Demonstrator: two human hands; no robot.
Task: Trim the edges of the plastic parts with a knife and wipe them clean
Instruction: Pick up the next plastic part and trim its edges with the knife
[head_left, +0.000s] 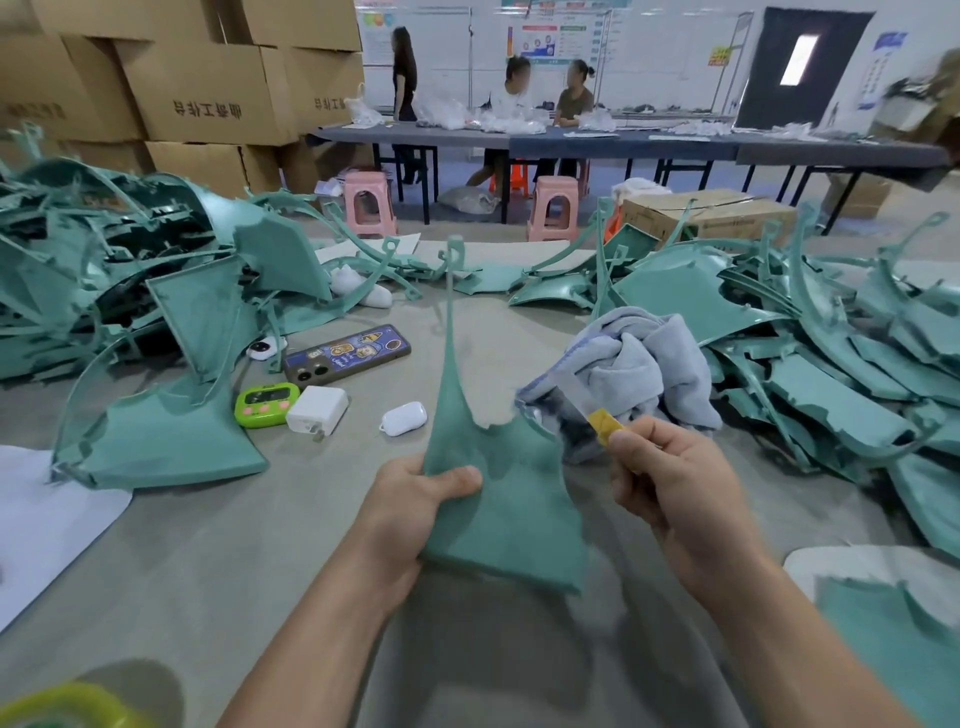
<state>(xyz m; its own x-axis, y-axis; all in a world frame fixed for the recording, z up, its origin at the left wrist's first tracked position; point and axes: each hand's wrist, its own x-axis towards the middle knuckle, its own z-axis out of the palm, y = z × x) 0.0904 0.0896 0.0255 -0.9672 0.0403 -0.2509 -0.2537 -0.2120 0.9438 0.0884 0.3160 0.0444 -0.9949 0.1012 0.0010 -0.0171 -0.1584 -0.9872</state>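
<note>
Your left hand (415, 499) grips the green plastic part (498, 499) by its left edge, thumb on top, holding it up over the table (311, 551). Your right hand (670, 478) pinches the knife (589, 402), its blade by the part's jagged top edge. A gray cloth (649, 364) lies just behind.

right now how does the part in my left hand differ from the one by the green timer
The held part stands upright in the left hand; the other part lies on the table. The knife is beside the held part, far from the other part. Both are teal, ragged-edged.
</note>
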